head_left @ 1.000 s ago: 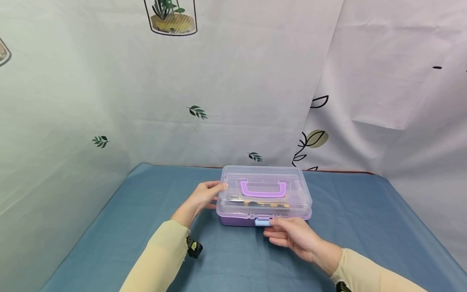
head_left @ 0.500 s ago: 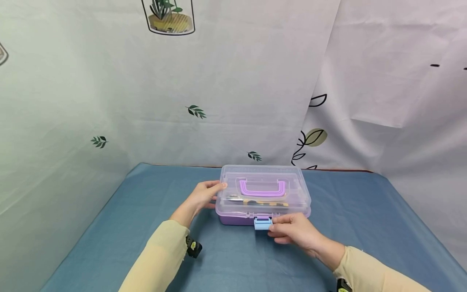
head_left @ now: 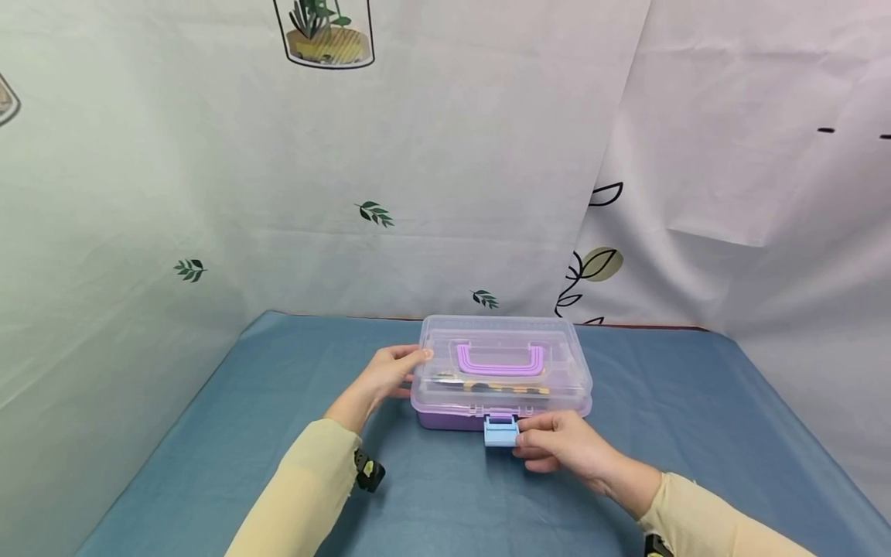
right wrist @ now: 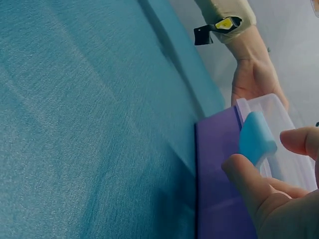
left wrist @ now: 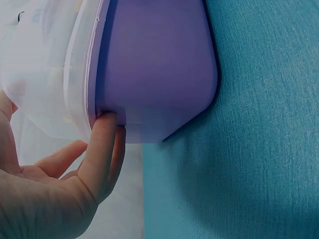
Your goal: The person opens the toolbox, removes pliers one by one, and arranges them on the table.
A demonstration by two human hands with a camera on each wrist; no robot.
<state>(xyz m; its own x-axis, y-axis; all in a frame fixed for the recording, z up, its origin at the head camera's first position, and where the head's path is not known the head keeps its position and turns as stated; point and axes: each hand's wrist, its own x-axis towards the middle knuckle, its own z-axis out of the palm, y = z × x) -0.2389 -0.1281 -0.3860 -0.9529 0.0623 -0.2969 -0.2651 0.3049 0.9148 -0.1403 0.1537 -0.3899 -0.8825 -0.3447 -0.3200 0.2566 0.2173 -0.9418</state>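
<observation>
A purple plastic case (head_left: 452, 422) with a clear lid (head_left: 504, 325) stands on the blue cloth, lid down. Its lid carries a purple handle (head_left: 501, 370), and a yellow-and-black item (head_left: 511, 388) shows through it. My left hand (head_left: 386, 375) grips the case's left end, thumb on the lid; in the left wrist view its fingers (left wrist: 102, 144) press under the rim. At the front, the light blue latch (head_left: 501, 435) is swung outward from the case. My right hand (head_left: 564, 445) holds the latch's right edge between thumb and finger, the fingertips (right wrist: 239, 167) beside it in the right wrist view.
Blue cloth (head_left: 278, 387) covers the table around the case. White fabric with printed leaves (head_left: 445, 155) hangs behind and along both sides. A black wrist device (head_left: 369, 470) sits at the left cuff.
The blue latch has swung from lying nearly flat on the case front to sticking outward and down. My right hand has moved with it, slightly right and towards me. My left hand stays put.
</observation>
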